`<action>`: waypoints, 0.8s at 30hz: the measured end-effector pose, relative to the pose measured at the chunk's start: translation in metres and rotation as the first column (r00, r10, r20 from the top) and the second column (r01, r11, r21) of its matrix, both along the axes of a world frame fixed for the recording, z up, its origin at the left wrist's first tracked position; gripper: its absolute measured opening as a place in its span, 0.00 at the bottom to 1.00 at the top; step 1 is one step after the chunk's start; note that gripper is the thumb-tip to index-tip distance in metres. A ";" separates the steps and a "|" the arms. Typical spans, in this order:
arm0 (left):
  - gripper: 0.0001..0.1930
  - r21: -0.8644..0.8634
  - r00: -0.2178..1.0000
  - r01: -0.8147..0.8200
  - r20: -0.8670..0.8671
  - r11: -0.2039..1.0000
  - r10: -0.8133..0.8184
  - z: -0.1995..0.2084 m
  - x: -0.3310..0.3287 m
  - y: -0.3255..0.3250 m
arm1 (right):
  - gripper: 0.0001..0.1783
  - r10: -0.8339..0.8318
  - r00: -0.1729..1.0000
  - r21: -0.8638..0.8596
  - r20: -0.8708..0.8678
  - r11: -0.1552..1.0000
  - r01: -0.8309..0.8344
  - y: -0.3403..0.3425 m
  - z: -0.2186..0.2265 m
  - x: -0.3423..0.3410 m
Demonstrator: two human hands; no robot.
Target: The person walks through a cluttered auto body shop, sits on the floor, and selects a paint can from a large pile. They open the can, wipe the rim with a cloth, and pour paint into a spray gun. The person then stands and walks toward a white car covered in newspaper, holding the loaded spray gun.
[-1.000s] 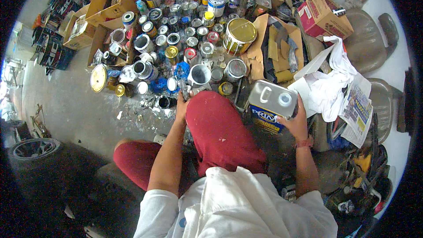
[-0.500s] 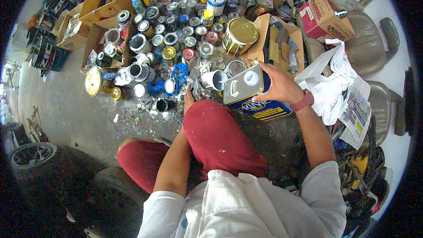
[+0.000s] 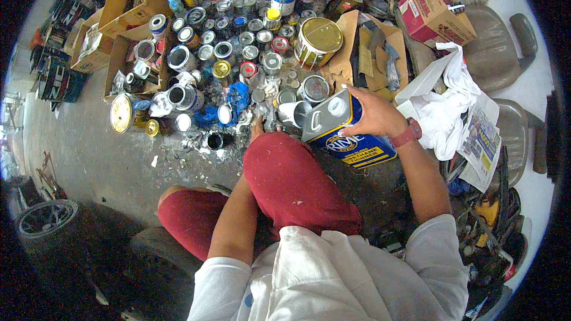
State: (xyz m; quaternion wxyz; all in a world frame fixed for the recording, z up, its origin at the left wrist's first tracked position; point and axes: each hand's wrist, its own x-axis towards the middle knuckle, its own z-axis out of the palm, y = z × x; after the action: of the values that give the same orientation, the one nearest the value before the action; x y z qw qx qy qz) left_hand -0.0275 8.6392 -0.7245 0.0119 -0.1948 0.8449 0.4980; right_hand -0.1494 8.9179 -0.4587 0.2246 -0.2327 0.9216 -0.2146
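My right hand (image 3: 380,114) grips a rectangular blue-and-yellow metal thinner can (image 3: 352,147) by its upper edge, thumb and fingers spread across its sides. The can leans a little to the left. Its grey top carries a handle and a round white spout. Touching or almost touching the can's left corner, a white cup (image 3: 290,113) lies tilted, its mouth turned toward the can. Beside crumpled, paint-stained paper, my left hand (image 3: 257,129) reaches down past my raised knee. The knee hides most of it, so its grip does not show.
Many paint tins crowd the floor ahead, among them a large gold-lidded tin (image 3: 320,37). An open small black-rimmed tin (image 3: 213,140) stands left of my left hand. Cardboard boxes (image 3: 128,15) are at the far left; white cloth (image 3: 446,113) and newspaper (image 3: 479,148) lie at the right.
The view has shifted slightly. The white cup has moved a little to the right, closer to the thinner can. My right hand keeps its grip on the can, whose front shows slightly more.
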 end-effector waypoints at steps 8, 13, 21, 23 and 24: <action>0.35 0.102 0.994 0.052 -0.098 0.993 -0.042 0.019 0.000 0.006 | 0.68 -0.220 0.974 -0.171 -0.047 0.963 0.209 0.061 -0.030 0.060; 0.32 -0.092 0.973 0.228 -0.027 0.969 -0.231 0.022 0.007 0.004 | 0.66 -0.614 0.789 -0.336 0.006 0.742 0.580 0.090 -0.070 0.118; 0.30 0.383 0.659 -0.567 0.742 -0.730 -0.122 0.005 0.008 -0.048 | 0.64 -0.937 0.349 -0.491 -0.004 0.306 0.816 0.093 -0.152 0.164; 0.29 0.724 0.725 -0.641 0.680 -0.255 0.109 0.015 0.009 -0.058 | 0.64 -0.950 0.307 -0.493 -0.052 0.291 0.820 0.092 -0.166 0.165; 0.28 0.782 0.772 -0.622 0.604 0.038 0.199 0.021 0.011 -0.065 | 0.64 -0.951 0.296 -0.484 -0.090 0.301 0.821 0.092 -0.172 0.166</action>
State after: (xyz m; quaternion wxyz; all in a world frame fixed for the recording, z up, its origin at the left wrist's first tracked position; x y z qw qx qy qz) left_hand -0.0165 8.5744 -0.7034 0.1268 -0.4604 0.2196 0.8507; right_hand 0.0161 9.0099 -0.6310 -0.1553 0.2581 0.8586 -0.4148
